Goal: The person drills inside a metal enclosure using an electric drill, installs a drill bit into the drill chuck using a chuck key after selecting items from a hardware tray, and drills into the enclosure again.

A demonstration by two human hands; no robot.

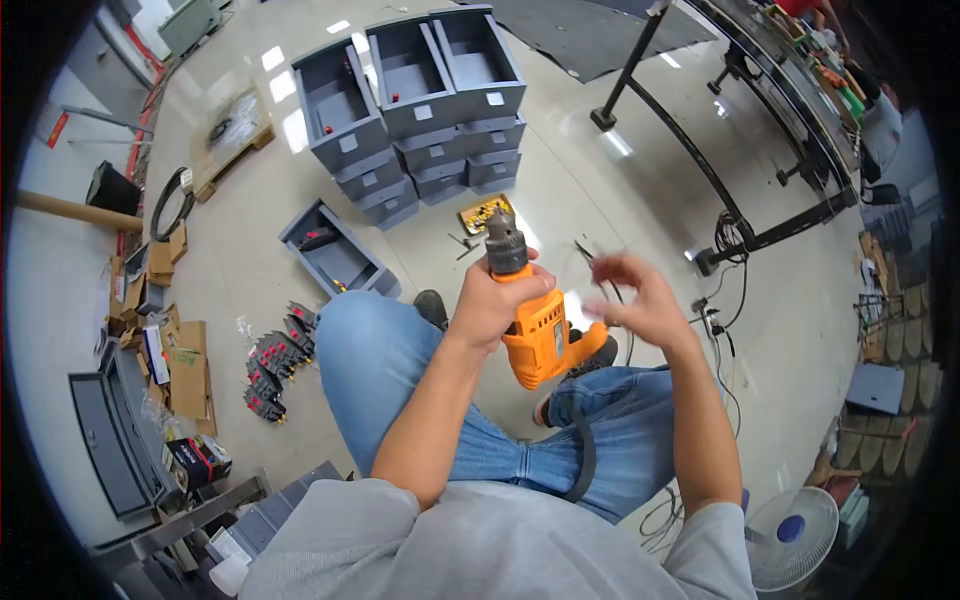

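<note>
An orange power drill (538, 345) with a dark metal chuck (505, 245) is held up above my lap, chuck pointing away from me. My left hand (488, 308) wraps round its front end, just behind the chuck. Beside the drill's handle, on the right, my right hand (645, 302) has its fingers apart and holds nothing. A black cord (583, 440) hangs over my right leg. On the floor past the chuck lie a small tray (466, 222) of yellow and black pieces and a T-shaped metal tool (465, 246).
Grey bins (415, 115) stand stacked ahead. A single grey bin (345, 252) and a row of black-and-red parts (272, 370) lie at left. A black-framed table (690, 165) is at right, cables (718, 330) below it. A fan (795, 535) stands at lower right.
</note>
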